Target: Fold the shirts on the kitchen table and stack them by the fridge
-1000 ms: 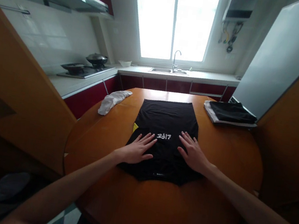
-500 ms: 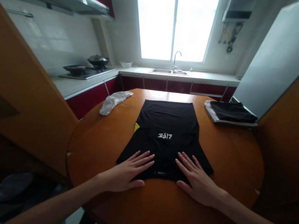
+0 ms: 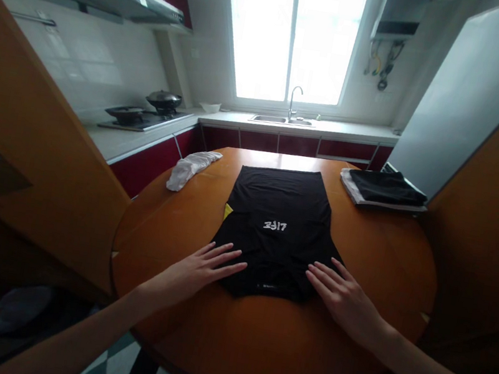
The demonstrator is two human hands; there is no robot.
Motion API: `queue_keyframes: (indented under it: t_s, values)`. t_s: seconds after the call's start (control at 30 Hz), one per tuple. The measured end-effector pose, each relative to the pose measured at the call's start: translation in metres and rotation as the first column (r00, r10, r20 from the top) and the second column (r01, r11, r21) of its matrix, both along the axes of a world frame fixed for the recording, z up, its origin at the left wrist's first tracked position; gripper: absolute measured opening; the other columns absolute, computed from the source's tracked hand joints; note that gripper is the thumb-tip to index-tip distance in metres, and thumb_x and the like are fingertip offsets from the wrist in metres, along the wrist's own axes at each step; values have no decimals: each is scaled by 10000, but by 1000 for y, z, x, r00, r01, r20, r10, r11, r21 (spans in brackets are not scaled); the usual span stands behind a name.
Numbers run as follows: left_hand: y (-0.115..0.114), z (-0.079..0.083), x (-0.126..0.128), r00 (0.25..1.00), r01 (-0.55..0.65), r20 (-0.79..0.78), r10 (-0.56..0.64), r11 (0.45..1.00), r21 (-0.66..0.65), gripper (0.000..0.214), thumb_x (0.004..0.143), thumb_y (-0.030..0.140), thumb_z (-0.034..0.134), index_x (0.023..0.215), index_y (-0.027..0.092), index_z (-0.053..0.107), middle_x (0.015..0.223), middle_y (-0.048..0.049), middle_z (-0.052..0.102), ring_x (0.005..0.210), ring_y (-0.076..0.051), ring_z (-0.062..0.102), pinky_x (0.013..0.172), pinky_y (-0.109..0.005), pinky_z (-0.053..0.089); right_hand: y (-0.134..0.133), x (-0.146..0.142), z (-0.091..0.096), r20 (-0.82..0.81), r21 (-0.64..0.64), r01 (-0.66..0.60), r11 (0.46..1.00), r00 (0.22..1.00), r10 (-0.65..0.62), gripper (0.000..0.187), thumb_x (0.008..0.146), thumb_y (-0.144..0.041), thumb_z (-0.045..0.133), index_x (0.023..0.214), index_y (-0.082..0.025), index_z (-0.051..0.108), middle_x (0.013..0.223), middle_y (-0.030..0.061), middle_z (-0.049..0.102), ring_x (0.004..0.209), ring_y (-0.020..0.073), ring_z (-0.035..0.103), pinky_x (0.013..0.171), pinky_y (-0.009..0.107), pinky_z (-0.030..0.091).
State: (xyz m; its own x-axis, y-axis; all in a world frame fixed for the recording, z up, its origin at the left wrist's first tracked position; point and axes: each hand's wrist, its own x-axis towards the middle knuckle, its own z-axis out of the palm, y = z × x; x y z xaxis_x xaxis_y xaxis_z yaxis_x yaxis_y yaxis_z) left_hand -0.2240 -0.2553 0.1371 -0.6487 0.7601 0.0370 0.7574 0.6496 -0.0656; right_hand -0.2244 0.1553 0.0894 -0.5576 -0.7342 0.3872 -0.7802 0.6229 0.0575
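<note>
A black T-shirt (image 3: 282, 198) lies spread flat on the round wooden table (image 3: 254, 339), its collar toward me and its hem toward the window. White lettering marks its middle, and a small yellow patch shows at its left edge. My left hand (image 3: 206, 267) rests over the shirt's near left sleeve, palm down with fingers stretched out. Over the near right sleeve lies my right hand (image 3: 346, 297), also flat, fingers extended. Both hands partly hide the sleeves. Neither hand grips the cloth as far as I can see.
A crumpled white cloth or bag (image 3: 190, 169) lies at the table's far left. Folded black and white clothes (image 3: 384, 188) are stacked at the far right. Beyond are a counter with a sink (image 3: 283, 120), a stove with pans (image 3: 163, 102) and a fridge (image 3: 471, 102).
My hands have moved apart, outward from near the collar to the two sleeves. More of the collar area now shows between them. The shirt's body has stayed nearly in place.
</note>
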Motion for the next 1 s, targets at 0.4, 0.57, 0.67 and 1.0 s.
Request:
queue_keyframes:
  t_s: [0.4, 0.57, 0.67, 1.0]
  values:
    - [-52, -32, -11, 997, 81, -28, -76, 925, 371, 347, 1019, 162, 488, 1311, 252, 653, 1347, -59, 663, 1237, -187, 633, 1046, -355, 553, 57, -19, -7, 70, -177, -33, 984, 997, 46, 356, 978, -146, 515, 1260, -270, 696, 1279, 53, 704, 1183, 226, 665, 1018, 428, 562]
    - [-50, -25, -12, 995, 98, -25, -96, 921, 377, 321, 1022, 147, 469, 1253, 217, 682, 1312, -66, 686, 1213, -176, 650, 1016, -326, 571, 59, -19, -4, 94, -205, -68, 976, 992, 89, 359, 983, -137, 505, 1258, -263, 698, 1231, 49, 727, 1151, 208, 685, 1004, 394, 573]
    - [-49, -20, -10, 994, 112, -28, -110, 918, 380, 322, 1020, 142, 464, 1243, 210, 685, 1294, -72, 695, 1198, -181, 660, 1006, -328, 577, 60, -18, -3, 119, -230, -63, 971, 989, 92, 348, 987, -146, 497, 1234, -260, 713, 1220, 58, 730, 1140, 210, 691, 985, 388, 584]
    - [-47, -7, -4, 994, 88, 29, -109, 906, 414, 368, 988, 106, 477, 1262, 231, 688, 1279, -72, 704, 1179, -198, 673, 1014, -331, 569, 60, -15, 9, 143, -235, -92, 968, 981, 128, 342, 986, -148, 490, 1201, -258, 730, 1178, 63, 746, 1085, 207, 716, 943, 362, 603]
